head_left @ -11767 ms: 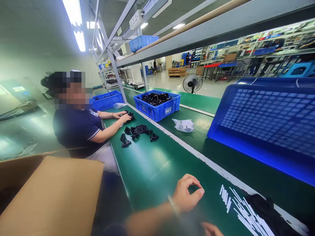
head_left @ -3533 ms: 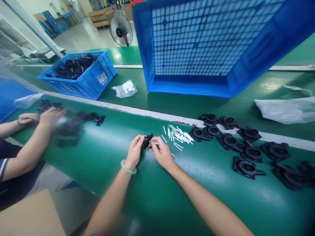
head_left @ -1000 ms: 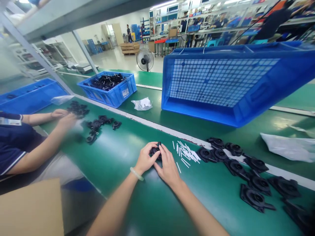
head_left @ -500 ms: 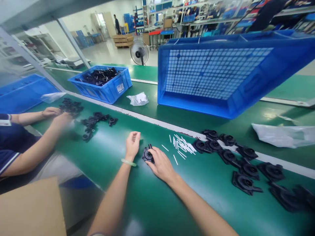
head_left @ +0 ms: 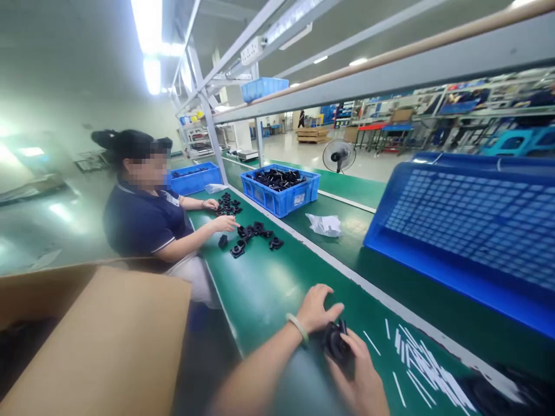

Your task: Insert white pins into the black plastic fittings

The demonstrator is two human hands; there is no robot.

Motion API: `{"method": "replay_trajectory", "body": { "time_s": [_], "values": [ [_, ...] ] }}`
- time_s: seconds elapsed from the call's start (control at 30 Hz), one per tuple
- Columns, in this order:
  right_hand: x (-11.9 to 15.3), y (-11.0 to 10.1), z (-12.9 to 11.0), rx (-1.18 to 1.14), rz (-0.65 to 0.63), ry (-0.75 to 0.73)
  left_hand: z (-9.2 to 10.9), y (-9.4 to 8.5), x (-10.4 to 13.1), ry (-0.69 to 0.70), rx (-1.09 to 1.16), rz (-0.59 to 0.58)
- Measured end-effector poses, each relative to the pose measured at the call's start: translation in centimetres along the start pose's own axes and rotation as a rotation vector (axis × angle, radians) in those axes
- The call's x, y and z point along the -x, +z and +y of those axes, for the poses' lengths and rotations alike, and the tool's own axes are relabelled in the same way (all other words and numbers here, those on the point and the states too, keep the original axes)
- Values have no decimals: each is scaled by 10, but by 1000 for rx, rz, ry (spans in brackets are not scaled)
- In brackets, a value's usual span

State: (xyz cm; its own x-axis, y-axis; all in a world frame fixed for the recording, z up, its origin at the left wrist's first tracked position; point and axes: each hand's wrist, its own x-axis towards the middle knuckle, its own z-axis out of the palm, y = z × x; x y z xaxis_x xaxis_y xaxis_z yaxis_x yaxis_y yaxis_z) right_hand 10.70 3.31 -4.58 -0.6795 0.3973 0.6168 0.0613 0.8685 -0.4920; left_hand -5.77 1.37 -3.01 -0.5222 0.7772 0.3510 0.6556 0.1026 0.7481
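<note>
We hold a black round part (head_left: 335, 342) low on the green counter (head_left: 277, 283), just left of the white pins (head_left: 416, 361): our right hand (head_left: 362, 378) grips it, our left hand (head_left: 316, 309) half-curled against it. The blue bin's (head_left: 281, 196) white label is unreadable.

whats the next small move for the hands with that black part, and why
Probably slide the black part leftward along the green belt toward the co-worker. The right hand grips it, the left hand rests beside it, and the co-worker's similar black parts lie further along.
</note>
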Motion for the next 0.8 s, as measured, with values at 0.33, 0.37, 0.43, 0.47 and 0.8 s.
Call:
{"method": "replay_trajectory", "body": {
  "time_s": [0.33, 0.37, 0.43, 0.47, 0.8],
  "values": [
    [30, -12, -4, 20, 111, 82, 53, 31, 51, 565, -357, -623],
    [34, -14, -5, 33, 107, 106, 56, 29, 51, 593, -370, -657],
    [39, -16, -5, 40, 129, 149, 58, 26, 49, 623, -398, -725],
    [40, -15, -6, 33, 148, 167, 58, 26, 47, 623, -415, -752],
    [27, -8, -16, 5, 314, 195, 53, 44, 45, 629, -456, -741]
  ]
}}
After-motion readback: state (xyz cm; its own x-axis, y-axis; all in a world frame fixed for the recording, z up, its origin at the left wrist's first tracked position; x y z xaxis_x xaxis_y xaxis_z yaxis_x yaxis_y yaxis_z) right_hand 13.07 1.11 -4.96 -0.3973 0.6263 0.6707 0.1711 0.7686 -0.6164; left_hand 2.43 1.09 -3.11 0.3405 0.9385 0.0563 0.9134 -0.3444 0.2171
